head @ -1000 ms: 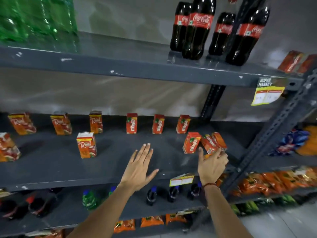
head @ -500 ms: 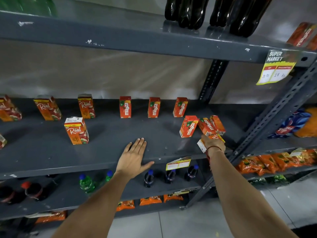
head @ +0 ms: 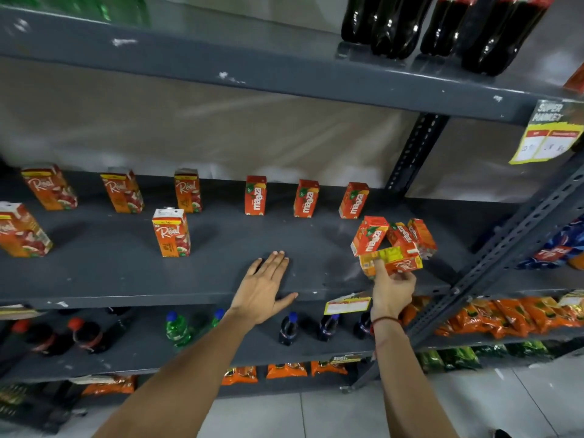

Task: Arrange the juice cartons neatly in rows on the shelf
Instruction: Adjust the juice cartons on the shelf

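Observation:
On the dark grey middle shelf (head: 126,273), three Real cartons (head: 121,192) stand along the back left and three Maaza cartons (head: 305,199) along the back middle. Two more Real cartons stand nearer the front, one at the middle left (head: 171,233) and one at the far left edge (head: 20,230). A loose cluster of Maaza cartons (head: 371,237) leans at the right. My right hand (head: 392,290) grips a Real carton (head: 393,262) lying sideways, just in front of that cluster. My left hand (head: 265,287) rests flat on the shelf's front, fingers spread, holding nothing.
Cola bottles (head: 395,23) stand on the shelf above, whose edge carries a yellow price tag (head: 548,134). Small soft-drink bottles (head: 287,328) and orange snack packets (head: 493,316) fill the lower shelves. A slanted perforated upright (head: 518,235) bounds the shelf's right end.
My right hand has lifted a Real carton from the shelf's front edge up to the Maaza cluster, turning it sideways. My left hand has come down flat on the shelf.

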Tool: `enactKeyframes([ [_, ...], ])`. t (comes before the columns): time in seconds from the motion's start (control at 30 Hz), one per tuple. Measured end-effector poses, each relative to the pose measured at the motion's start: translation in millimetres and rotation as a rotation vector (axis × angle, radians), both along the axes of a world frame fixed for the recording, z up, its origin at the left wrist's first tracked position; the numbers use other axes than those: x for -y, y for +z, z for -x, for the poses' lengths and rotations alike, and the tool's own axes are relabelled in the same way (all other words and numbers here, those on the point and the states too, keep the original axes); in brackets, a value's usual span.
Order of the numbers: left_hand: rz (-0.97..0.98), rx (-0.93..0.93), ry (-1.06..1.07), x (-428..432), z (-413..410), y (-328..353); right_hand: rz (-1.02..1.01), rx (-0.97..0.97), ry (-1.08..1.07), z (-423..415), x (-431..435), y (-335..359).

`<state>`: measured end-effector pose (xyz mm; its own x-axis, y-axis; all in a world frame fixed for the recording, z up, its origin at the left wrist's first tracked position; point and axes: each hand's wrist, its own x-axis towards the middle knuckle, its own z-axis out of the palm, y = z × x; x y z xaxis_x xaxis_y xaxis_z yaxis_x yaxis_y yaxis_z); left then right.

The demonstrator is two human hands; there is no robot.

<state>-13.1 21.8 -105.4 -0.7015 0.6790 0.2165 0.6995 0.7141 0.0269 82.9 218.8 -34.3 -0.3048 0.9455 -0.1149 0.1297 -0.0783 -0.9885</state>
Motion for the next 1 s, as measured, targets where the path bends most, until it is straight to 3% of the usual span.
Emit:
enactKeyframes([
  [0.2, -0.207, 0.021, 0.058, 84.5, -5.3, 11.4, -0.212, -0.113, 0.186, 37.8, 75.9, -3.2],
  [0.47, -0.203, 0.061, 0.335, 237.5, -0.6, 11.6, -0.354, -0.230, 0.549, 76.4, 228.2, -2.6],
  [0.73, -0.091, 0.106, 0.434, 307.8, 13.4, 7.1, -0.449, -0.109, 0.795, 121.9, 347.8, -6.1],
  [1.0, -0.085, 0.055, 0.402, 315.7, 19.0, 0.2, -0.585, 0.083, 0.803, 170.3, 389.9, -20.8],
])
